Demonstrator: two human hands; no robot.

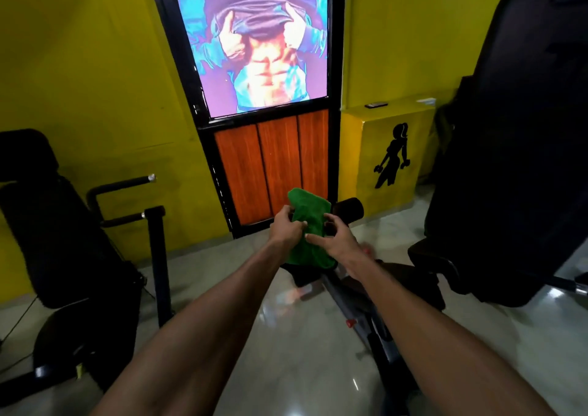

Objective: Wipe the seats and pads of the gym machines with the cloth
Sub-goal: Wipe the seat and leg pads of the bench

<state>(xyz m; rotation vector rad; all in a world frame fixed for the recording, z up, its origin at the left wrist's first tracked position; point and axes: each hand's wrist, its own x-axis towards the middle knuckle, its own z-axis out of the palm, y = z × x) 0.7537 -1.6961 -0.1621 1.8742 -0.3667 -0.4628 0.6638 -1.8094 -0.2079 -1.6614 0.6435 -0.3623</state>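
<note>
A green cloth hangs between both of my hands in the middle of the view. My left hand pinches its left edge, fingers curled round the fabric. My right hand grips its right side, index finger laid across the front. Behind the cloth sticks out a black roller pad of a low machine, and the machine's frame runs back toward me along the floor. A black padded seat and backrest stands at the left.
A large black padded machine fills the right side. A black post with handles stands beside the left seat. Ahead are a yellow wall, a door with wooden panels and a low yellow box. The floor is glossy tile.
</note>
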